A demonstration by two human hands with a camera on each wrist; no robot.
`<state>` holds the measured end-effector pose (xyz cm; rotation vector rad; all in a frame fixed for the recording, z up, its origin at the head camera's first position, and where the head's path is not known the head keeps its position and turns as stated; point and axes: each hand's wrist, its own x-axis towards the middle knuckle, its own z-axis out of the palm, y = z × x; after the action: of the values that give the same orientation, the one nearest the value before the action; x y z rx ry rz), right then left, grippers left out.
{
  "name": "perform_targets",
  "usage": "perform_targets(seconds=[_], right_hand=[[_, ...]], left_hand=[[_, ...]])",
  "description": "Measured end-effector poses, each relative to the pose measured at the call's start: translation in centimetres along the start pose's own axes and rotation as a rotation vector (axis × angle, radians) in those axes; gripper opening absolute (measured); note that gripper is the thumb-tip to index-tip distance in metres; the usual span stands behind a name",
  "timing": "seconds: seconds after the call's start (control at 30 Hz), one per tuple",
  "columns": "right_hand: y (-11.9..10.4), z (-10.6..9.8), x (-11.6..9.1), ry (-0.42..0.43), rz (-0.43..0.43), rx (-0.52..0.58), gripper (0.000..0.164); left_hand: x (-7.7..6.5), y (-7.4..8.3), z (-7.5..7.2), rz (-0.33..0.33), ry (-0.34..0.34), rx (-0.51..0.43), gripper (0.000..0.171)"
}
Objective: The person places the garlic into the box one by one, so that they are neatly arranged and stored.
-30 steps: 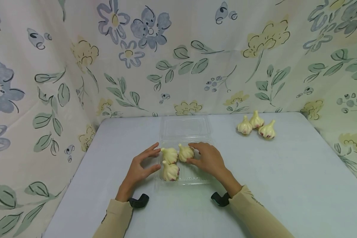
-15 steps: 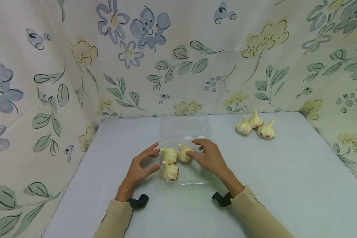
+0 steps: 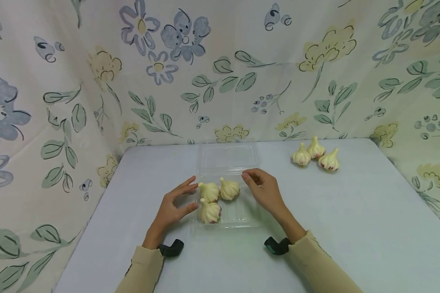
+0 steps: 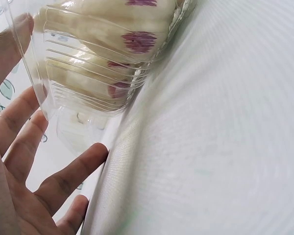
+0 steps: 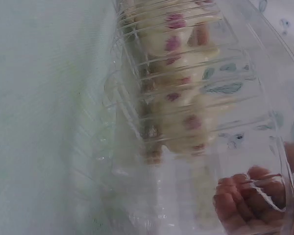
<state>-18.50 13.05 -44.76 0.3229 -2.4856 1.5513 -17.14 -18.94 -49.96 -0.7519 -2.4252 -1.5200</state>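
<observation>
A clear plastic clamshell box (image 3: 242, 221) lies with its lid laid back. Three garlic bulbs sit in its base: one at the back left (image 3: 209, 192), one in front of it (image 3: 210, 211), and one at the back middle (image 3: 229, 189). My left hand (image 3: 174, 207) rests along the box's left side, fingers spread and relaxed; in the left wrist view, its thumb (image 4: 10, 51) is right at the clear rim. Over the box's right side is my right hand (image 3: 265, 191), fingers loosely bent, holding nothing, apart from the bulbs. The right wrist view shows its fingers (image 5: 235, 198) through the clear wall.
At the table's back right stand three more garlic bulbs (image 3: 315, 154) in a close group. The clear lid (image 3: 229, 156) reaches toward the back edge of the white table (image 3: 352, 228). A flowered curtain (image 3: 220, 73) hangs behind and at both sides.
My right hand has let go of the back middle garlic bulb and drawn away to the right. That bulb stays in the box. My left hand has kept its place.
</observation>
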Motion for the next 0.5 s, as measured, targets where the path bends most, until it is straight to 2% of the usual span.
perform_targets(seconds=[0.33, 0.5], right_hand=[[0.32, -0.36, 0.01, 0.001, 0.043, 0.109, 0.030], [0.20, -0.27, 0.10, -0.012, 0.057, 0.086, 0.025]], left_hand=[[0.02, 0.36, 0.00, 0.001, -0.004, 0.002, 0.059], [-0.07, -0.02, -0.05, -0.003, -0.005, 0.013, 0.058]])
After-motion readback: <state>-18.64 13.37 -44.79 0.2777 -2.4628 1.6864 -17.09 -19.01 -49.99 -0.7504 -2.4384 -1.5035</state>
